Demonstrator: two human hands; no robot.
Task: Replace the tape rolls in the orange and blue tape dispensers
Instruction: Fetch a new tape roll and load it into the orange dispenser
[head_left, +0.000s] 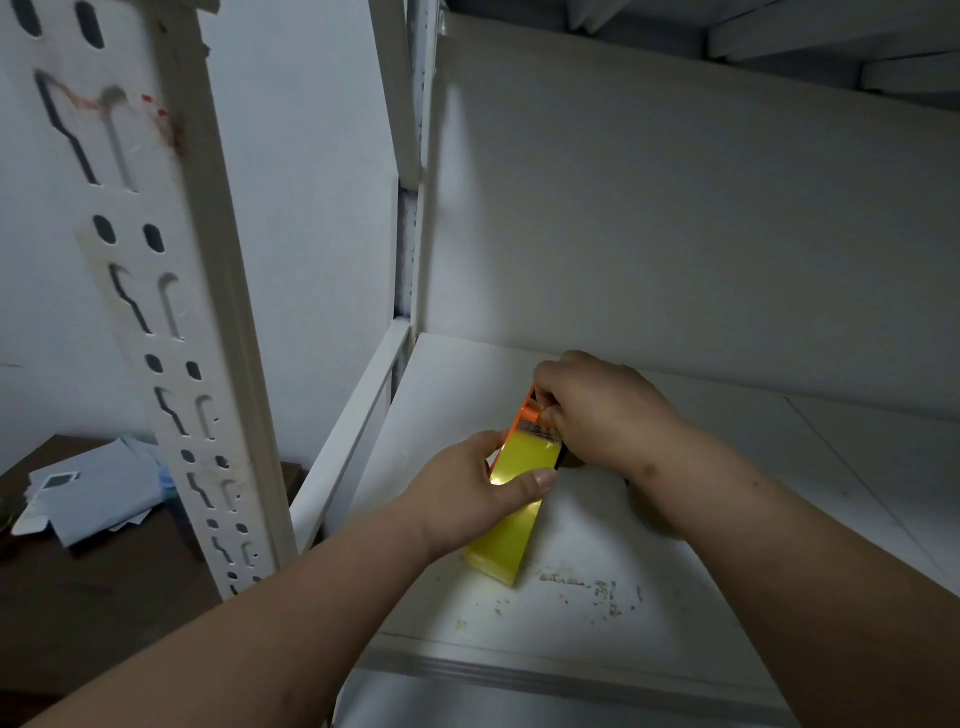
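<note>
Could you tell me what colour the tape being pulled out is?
Yellow tape, clearest in the head view.

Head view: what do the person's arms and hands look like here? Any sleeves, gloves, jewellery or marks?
Both forearms are bare to the bottom edge of the picture, with no sleeve showing. The left hand and the right hand wear no gloves, and no rings, watch or wristband are visible. A small dark spot sits on the right forearm near the wrist. The left thumbnail is short and unpainted.

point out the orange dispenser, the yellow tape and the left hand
orange dispenser (525, 414), head view, on its orange side plate beside the roller
yellow tape (506, 545), head view, on the pulled-out strip below the thumb
left hand (467, 493), head view, on the back of the hand
</note>
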